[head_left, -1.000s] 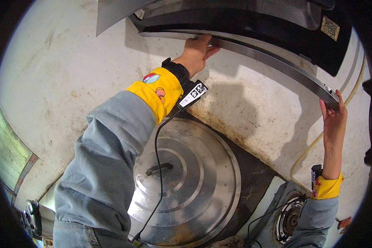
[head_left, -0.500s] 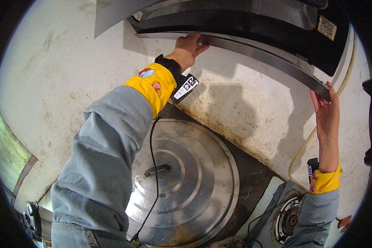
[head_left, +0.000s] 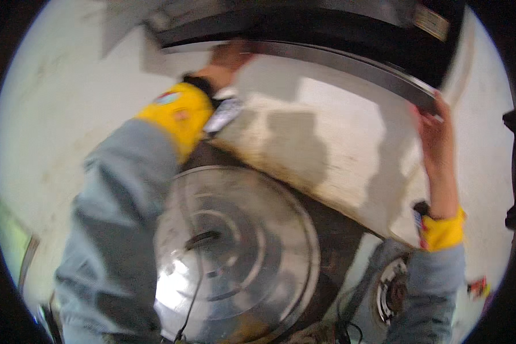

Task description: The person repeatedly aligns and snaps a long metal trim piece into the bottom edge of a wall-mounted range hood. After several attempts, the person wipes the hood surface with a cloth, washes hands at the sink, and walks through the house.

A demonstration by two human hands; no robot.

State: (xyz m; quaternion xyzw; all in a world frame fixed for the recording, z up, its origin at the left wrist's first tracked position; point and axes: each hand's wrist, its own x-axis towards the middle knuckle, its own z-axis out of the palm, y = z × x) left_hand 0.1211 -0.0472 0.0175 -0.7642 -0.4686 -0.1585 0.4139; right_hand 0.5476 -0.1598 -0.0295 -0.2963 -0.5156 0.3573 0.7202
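A long, narrow grey metal strip runs along the lower front edge of a black range hood on the wall. My left hand grips the strip toward its left part, blurred by motion. At the strip's right end, my right hand pinches it between thumb and fingers. Both arms are raised, in grey-blue sleeves with yellow cuffs. I cannot tell whether the strip is joined to the hood or loose.
Below my arms lies a large round metal lid with a dark handle. A gas burner sits at the lower right, partly behind my right sleeve. A thin black cable hangs across the lid. The white wall is stained.
The whole view has shifted, so the hood, strip and both hands appear farther left and slightly higher. Both hands keep their hold on the strip. The picture is more blurred.
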